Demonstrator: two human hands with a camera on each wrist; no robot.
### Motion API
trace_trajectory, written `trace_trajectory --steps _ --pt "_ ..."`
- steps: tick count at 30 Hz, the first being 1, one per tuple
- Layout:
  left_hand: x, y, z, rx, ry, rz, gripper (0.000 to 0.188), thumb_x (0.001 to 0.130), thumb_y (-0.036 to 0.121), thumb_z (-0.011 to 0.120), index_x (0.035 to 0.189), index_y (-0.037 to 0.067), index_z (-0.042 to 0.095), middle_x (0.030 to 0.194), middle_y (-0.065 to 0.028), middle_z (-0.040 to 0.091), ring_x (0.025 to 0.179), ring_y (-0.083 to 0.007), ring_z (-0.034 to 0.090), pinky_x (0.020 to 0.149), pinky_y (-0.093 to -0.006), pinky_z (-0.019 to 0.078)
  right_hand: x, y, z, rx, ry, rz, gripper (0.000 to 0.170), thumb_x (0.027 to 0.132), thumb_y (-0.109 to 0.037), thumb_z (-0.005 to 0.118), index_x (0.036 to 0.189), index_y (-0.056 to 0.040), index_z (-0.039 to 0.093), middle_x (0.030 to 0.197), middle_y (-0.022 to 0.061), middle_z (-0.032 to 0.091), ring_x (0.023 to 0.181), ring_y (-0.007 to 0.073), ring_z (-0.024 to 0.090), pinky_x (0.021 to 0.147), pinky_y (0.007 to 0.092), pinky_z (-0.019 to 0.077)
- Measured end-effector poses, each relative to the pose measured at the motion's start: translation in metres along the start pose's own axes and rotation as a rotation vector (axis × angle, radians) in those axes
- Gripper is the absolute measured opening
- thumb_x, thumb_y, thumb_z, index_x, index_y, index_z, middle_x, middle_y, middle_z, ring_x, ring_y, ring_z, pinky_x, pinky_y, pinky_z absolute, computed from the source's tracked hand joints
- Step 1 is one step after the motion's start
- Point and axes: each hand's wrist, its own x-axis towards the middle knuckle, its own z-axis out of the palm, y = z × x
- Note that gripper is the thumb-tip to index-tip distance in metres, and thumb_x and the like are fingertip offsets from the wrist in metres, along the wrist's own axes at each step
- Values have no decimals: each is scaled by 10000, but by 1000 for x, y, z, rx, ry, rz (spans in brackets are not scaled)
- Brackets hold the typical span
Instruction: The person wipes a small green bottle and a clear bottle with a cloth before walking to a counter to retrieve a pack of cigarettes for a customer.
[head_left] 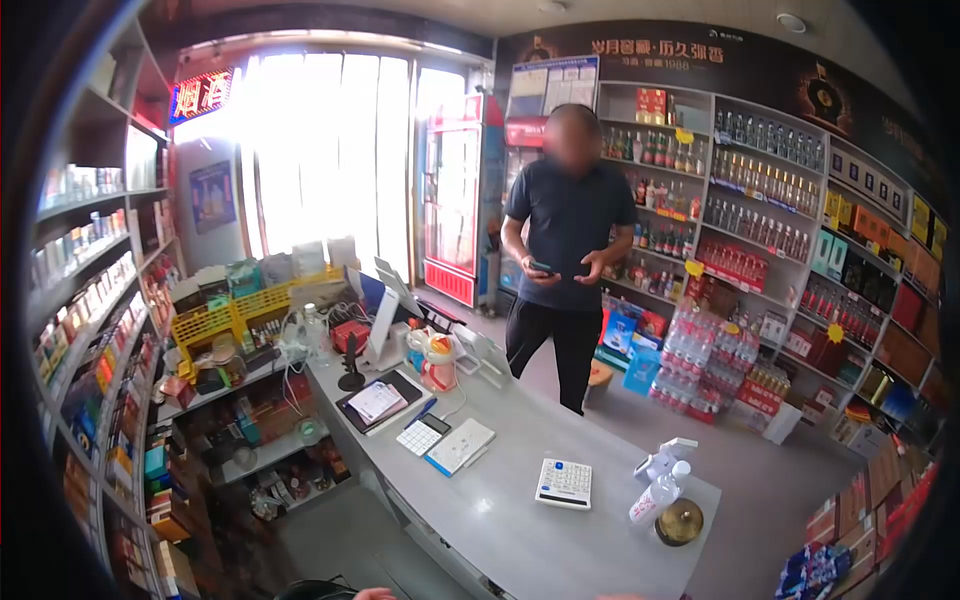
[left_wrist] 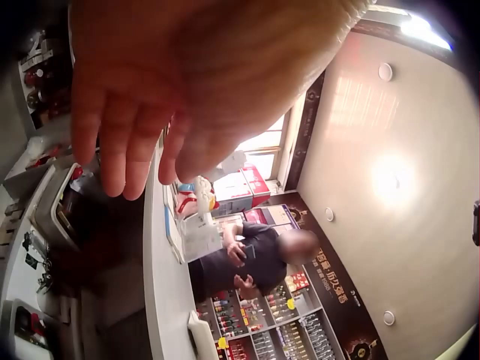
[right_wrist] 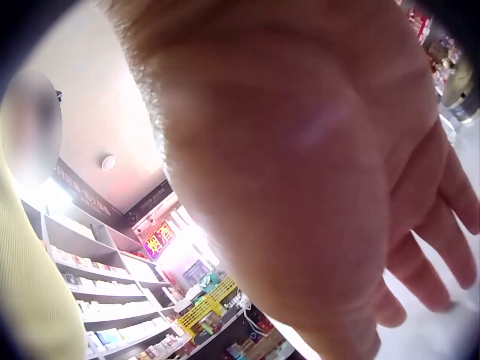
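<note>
In the left wrist view the left hand (left_wrist: pixel 172 90) hangs with its fingers relaxed and holds nothing. The right hand (right_wrist: pixel 315 172) fills much of the right wrist view, its fingers loosely extended beside the pale counter, with nothing held. At the bottom edge of the head view only a bit of a hand (head_left: pixel 375 594) shows. On the grey counter (head_left: pixel 500 530) lie a white calculator (head_left: pixel 564 484), a smaller calculator (head_left: pixel 423 434) and a white booklet with a blue edge (head_left: pixel 461 446).
A person in a dark shirt (head_left: pixel 570 215) stands across the counter with a phone (head_left: pixel 541 268). A clear bottle (head_left: pixel 655 497) and a brass-coloured round object (head_left: pixel 679 522) stand at the counter's right end. Shelves (head_left: pixel 108 290) line the left side.
</note>
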Motion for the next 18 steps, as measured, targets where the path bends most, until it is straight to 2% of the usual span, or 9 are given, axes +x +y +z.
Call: trace_trajectory --steps 2,5,7,9,10,11,13,15,18 --pt "32 -11 -32 -87 -92 -27 440 918 221 612 1268 -33 528 1226 -160 586 1163 -254 520 1011 -356 399 39 -16 -4 -305 -70 2 400 962 -170 461 1319 10 481 1296 187 501 1214 314 461 1015 403 398" --pt "67 -28 -73 -154 60 -58 402 923 178 608 1245 -57 549 1239 -136 586 1159 -225 527 1004 -336 408 80 -47 -18 -775 -181 0 441 900 -289 554 1257 -31 533 1062 235 623 1005 399 568 886 414 450" --pt "78 -8 -101 -120 102 -99 372 928 149 594 1245 -43 556 1214 -126 595 1135 -216 536 991 -338 418 73 -87 -25 -712 -69 -77 436 888 -281 565 1239 -24 540 1045 231 615 983 409 562 867 423 456" --pt "111 -57 -136 -253 95 -129 372 954 176 559 1281 -1 539 1195 -103 585 1082 -187 542 936 -339 454 67 -100 -25 -653 41 -173 430 877 -273 576 1222 -17 548 1029 227 608 960 420 556 848 433 462" --pt "149 -108 -159 -203 178 128 206 896 56 580 1096 4 588 866 -58 657 765 -108 614 672 -239 493 66 -94 -25 -613 200 -323 425 887 -253 575 1238 -16 542 1065 230 606 991 415 558 858 430 463" --pt "156 -97 -169 -137 216 103 215 873 84 653 1070 -2 637 891 -67 671 831 -109 617 745 -229 487 72 -93 -22 -566 321 -497 421 896 -233 574 1254 -15 536 1102 234 604 1021 410 561 868 428 465" --pt "143 -13 -172 114 411 158 192 870 159 656 1007 26 677 864 -31 670 811 -93 604 730 -241 484 80 -115 -22 -477 321 -508 420 899 -220 572 1263 -13 531 1119 235 600 1036 409 558 879 426 461" --pt "169 -16 -207 128 494 199 225 874 177 656 1053 42 683 951 -72 704 883 -124 640 785 -271 503 83 -141 -20 -419 278 -449 420 903 -206 571 1273 -12 525 1137 237 595 1052 409 555 890 425 458" --pt "217 -37 -273 171 669 276 252 861 168 660 1071 28 667 954 -107 696 909 -172 663 795 -289 511 111 -177 -20 -412 180 -454 421 908 -186 568 1287 -10 517 1163 239 589 1075 407 550 907 422 452"
